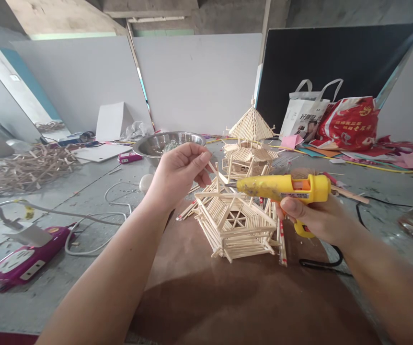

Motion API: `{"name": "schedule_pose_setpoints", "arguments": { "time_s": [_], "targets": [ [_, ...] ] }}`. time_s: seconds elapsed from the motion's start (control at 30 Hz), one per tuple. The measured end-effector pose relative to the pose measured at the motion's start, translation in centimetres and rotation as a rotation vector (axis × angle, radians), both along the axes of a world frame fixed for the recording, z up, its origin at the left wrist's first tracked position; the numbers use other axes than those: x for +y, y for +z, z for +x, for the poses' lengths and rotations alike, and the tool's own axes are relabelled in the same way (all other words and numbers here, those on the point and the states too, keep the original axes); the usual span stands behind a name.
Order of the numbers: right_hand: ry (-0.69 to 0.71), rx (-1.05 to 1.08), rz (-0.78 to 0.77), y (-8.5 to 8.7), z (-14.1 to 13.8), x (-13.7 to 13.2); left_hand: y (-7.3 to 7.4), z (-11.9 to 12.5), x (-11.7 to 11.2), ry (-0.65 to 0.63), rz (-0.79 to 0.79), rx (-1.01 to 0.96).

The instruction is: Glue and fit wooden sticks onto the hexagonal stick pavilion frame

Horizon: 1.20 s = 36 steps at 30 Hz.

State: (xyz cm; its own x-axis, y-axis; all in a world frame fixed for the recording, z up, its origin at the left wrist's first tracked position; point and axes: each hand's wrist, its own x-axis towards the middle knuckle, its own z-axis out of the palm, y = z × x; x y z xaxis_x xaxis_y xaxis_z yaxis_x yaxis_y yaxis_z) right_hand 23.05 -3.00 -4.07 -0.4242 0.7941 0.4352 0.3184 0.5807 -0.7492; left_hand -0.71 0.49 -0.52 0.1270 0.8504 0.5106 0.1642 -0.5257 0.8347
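Observation:
My left hand (179, 172) pinches a thin wooden stick (216, 173) between thumb and fingers, just above a hexagonal stick-built roof frame (235, 223) on a brown board (228, 297). My right hand (316, 218) is wrapped round the grip of a yellow glue gun (281, 188). The gun's nozzle points left and nearly meets the stick's lower end over the frame's top. Behind them stands a finished two-tier stick pavilion (251, 143).
A steel bowl (166, 143) sits behind my left hand. A heap of loose sticks (30, 167) lies far left, a magenta power strip (23, 261) with white cable at near left. Red and white bags (346, 122) stand back right. A black cord (321, 262) trails beside the board.

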Motion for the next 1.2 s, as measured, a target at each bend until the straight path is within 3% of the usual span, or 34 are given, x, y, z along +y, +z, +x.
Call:
{"name": "schedule_pose_setpoints", "arguments": {
  "time_s": [1.2],
  "targets": [
    [-0.024, -0.038, 0.023, 0.15, -0.06, -0.18, 0.34, 0.24, -0.34, 0.041, -0.028, -0.021]
  ]
}}
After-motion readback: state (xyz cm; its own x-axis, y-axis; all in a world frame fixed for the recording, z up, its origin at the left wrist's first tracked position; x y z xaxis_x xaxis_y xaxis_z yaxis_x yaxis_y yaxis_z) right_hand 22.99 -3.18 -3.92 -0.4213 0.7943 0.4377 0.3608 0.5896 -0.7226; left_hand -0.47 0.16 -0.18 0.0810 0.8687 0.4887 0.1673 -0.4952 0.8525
